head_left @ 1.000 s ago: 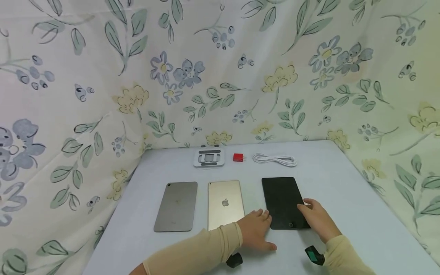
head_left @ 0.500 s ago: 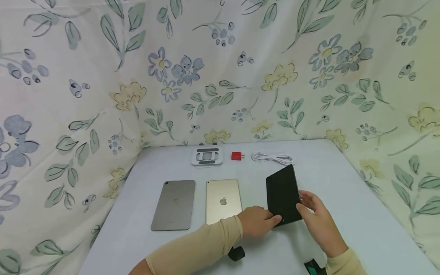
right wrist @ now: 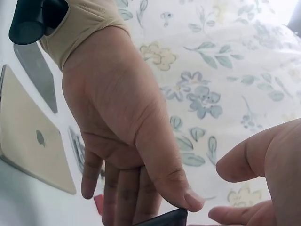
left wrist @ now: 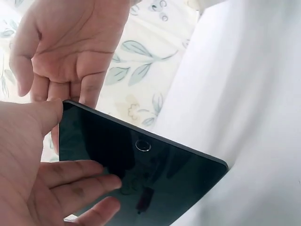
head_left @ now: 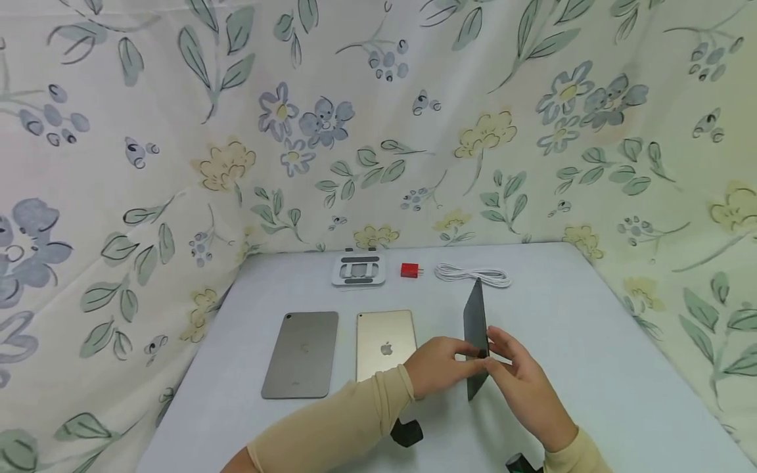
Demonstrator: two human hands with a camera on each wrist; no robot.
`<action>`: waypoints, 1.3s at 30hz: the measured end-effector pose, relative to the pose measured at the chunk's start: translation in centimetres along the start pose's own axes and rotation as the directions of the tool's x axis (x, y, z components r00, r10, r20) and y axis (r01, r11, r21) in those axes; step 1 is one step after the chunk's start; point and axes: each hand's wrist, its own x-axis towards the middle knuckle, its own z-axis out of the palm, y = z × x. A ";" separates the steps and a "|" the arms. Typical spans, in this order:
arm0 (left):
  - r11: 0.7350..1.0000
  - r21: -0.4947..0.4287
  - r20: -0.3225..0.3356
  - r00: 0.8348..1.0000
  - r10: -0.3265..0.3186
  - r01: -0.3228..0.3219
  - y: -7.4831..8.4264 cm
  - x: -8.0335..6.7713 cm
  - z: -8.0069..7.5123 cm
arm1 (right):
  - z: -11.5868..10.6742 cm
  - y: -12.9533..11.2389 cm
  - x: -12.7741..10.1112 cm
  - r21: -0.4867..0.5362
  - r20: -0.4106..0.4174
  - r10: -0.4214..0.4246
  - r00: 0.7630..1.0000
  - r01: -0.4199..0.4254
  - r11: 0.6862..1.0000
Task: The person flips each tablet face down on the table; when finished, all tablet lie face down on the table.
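A black tablet with a round home button stands nearly edge-on above the table in the head view. My left hand pinches its near edge. In the left wrist view, that thumb presses at a corner while the other fingers lie over the dark screen. Behind the tablet is my right hand, its palm turned up and fingers passing beyond the tablet's edge. In the right wrist view its thumb and a fingertip stand apart from the tablet's corner.
To the left lie a gold tablet and a grey tablet, both back side up. Along the rear are a white folding stand, a red charger plug and a coiled white cable. Floral cloth hangs behind the table.
The black tablet has risen from flat on the table and turned edge-on. My left hand has gone from beside it to gripping its edge; my right hand has shifted left.
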 end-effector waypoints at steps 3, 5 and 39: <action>0.999 -0.034 -0.040 0.999 0.024 -0.025 -0.3 -0.4 -0.6 | 0.7 0.0 0.1 -0.003 0.011 -0.031 0.999 0.031 1.000; 0.998 -0.053 -0.062 0.997 0.042 -0.045 -0.5 -0.7 -1.0 | 1.0 0.1 0.2 -0.011 0.028 -0.037 0.999 0.037 0.999; 0.977 0.169 -0.035 0.992 -0.125 0.129 -3.7 -3.3 -2.7 | 1.9 6.2 0.4 -0.397 0.268 0.282 0.921 -0.161 0.904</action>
